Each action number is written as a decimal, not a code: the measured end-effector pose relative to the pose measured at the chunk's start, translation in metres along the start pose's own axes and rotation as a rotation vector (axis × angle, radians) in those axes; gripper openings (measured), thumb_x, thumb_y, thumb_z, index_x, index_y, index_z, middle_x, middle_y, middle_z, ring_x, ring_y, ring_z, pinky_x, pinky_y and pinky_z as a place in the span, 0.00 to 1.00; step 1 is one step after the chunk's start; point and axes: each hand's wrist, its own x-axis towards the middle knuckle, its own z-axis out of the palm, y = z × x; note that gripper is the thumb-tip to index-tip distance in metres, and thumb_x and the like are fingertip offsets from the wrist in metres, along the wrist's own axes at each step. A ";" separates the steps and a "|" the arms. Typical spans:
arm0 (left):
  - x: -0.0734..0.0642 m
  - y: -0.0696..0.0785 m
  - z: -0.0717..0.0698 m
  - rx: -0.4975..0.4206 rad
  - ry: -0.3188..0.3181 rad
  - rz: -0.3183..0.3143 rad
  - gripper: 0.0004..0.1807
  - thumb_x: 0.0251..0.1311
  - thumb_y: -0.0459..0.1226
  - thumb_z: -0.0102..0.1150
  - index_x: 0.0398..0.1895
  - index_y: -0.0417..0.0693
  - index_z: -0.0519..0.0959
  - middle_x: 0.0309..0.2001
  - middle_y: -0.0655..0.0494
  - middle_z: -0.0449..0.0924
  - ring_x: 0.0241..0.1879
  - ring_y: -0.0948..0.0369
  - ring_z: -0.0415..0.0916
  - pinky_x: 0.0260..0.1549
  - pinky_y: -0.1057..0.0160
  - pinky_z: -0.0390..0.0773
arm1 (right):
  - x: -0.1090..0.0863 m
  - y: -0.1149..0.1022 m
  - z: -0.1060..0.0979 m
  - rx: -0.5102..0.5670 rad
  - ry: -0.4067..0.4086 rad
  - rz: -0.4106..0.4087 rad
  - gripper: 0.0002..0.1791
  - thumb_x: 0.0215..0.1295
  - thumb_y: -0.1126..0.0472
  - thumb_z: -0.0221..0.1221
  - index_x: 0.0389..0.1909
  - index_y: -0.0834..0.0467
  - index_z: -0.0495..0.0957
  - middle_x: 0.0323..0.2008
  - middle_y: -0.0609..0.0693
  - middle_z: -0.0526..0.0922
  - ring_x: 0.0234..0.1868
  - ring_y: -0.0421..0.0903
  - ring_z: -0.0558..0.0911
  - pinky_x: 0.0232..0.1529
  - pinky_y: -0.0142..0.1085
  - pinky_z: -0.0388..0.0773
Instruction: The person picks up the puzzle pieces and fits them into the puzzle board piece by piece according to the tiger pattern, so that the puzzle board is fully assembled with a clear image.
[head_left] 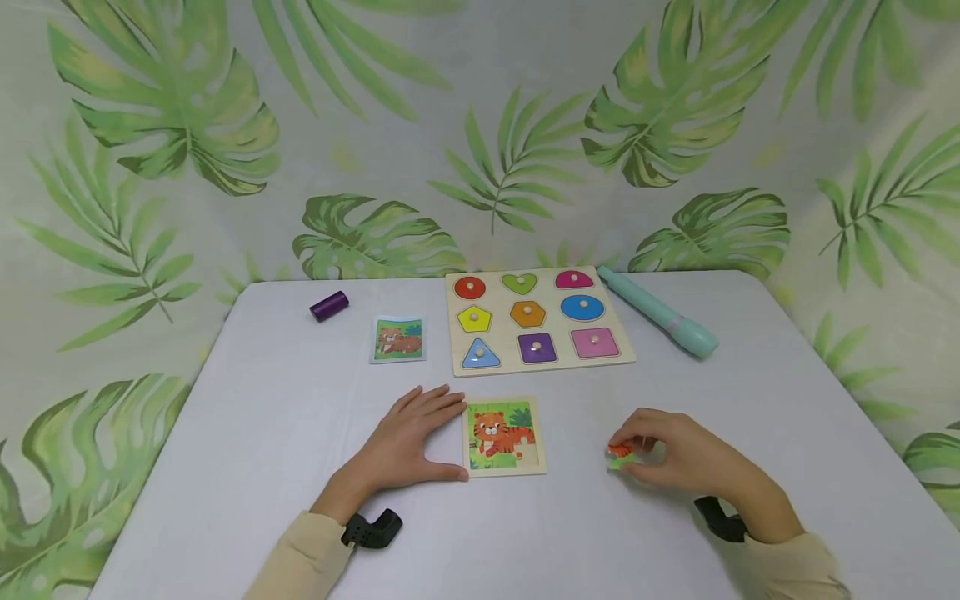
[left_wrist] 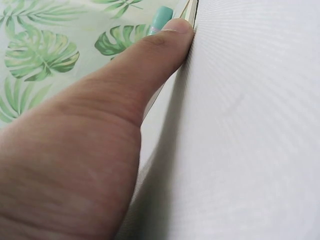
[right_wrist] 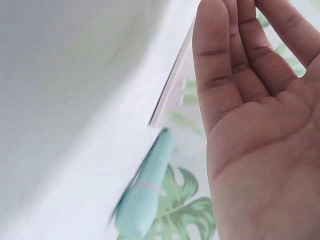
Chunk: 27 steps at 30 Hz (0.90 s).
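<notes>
A small framed tiger jigsaw puzzle point(head_left: 504, 435) lies flat in the middle of the table, with a bare patch at its lower right. Along its left edge rests my left hand point(head_left: 412, 437), fingers spread and thumb at the lower left corner. In the left wrist view the thumb of the left hand point(left_wrist: 125, 75) stretches out along the table. Right of the puzzle, my right hand point(head_left: 678, 450) pinches a jigsaw piece point(head_left: 620, 454) printed in orange and green, just over or on the table; I cannot tell which. The right wrist view shows the palm of the right hand point(right_wrist: 265, 125), the piece hidden.
Behind the puzzle lies a wooden shape board point(head_left: 542, 321) with coloured knobbed shapes. A teal microphone-shaped object point(head_left: 660, 312) is right of it. To the left are a tiger picture card point(head_left: 398, 340) and a purple cylinder point(head_left: 330, 306). Leaf-patterned cloth point(head_left: 495, 167) hangs behind the table.
</notes>
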 end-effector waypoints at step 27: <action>0.000 -0.002 0.001 0.005 -0.004 -0.001 0.54 0.50 0.70 0.68 0.78 0.54 0.67 0.78 0.60 0.64 0.81 0.56 0.53 0.82 0.47 0.44 | 0.047 -0.016 0.007 0.027 -0.072 -0.012 0.14 0.59 0.62 0.74 0.46 0.49 0.86 0.41 0.38 0.84 0.38 0.41 0.81 0.39 0.33 0.85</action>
